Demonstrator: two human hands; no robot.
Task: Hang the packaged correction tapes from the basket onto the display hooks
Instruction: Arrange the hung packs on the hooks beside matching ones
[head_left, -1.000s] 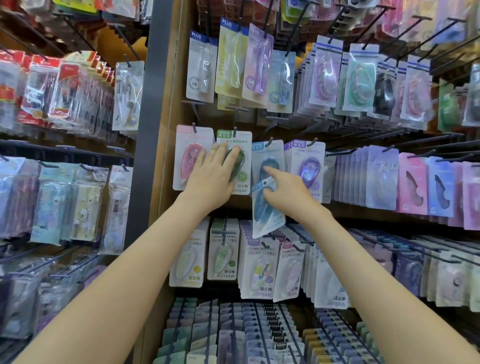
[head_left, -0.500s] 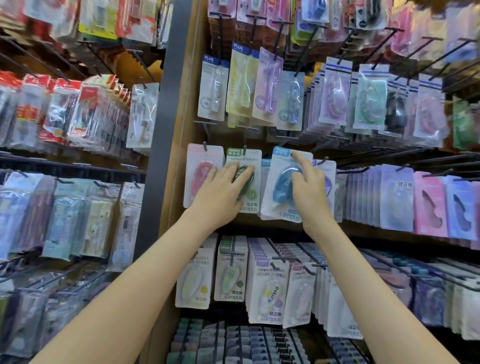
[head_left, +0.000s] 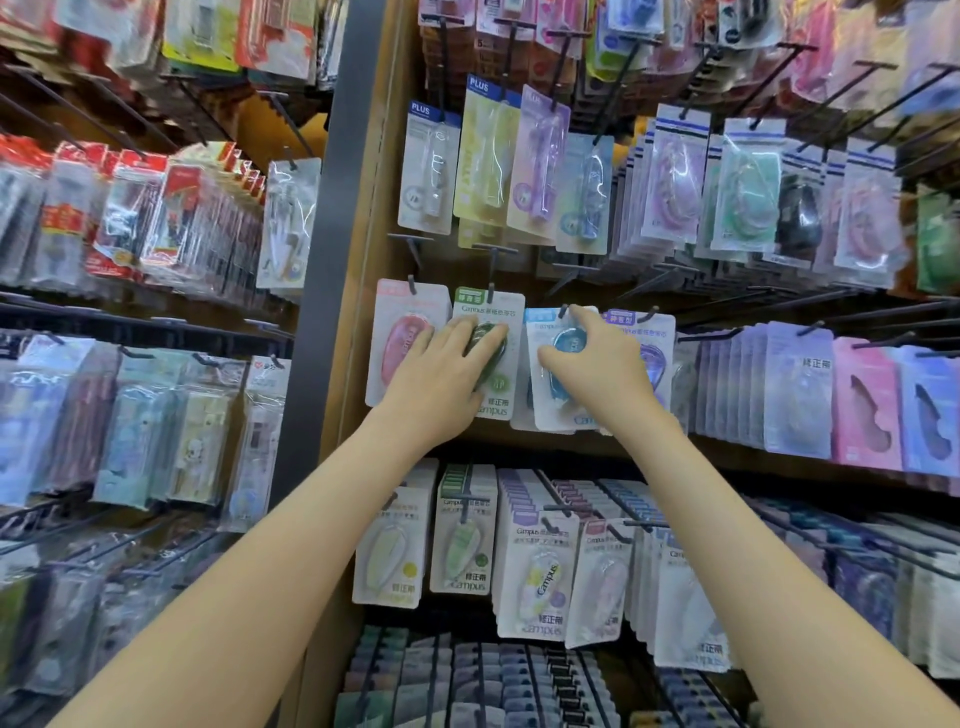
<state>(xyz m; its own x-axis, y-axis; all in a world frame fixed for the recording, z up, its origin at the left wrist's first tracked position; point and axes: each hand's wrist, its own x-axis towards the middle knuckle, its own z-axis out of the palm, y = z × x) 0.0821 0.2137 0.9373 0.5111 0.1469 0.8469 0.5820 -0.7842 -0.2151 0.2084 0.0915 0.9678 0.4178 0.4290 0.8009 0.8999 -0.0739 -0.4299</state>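
1x blue tape pack (head_left: 549, 413): my R hand (head_left: 597, 369) grips it onto hook (head_left: 562, 310); L hand (head_left: 441, 379) flat, prob. steadying green pack (head_left: 483, 309).

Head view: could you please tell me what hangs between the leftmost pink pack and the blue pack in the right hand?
The green Campus pack, with the left hand resting on it; head view.

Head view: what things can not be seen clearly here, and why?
All in the head view.
Basket: outside the frame.
Blue pack, right half: hidden by the right hand holding it.
Green pack, tape: covered by the left hand.
Top-right packs: blurred.
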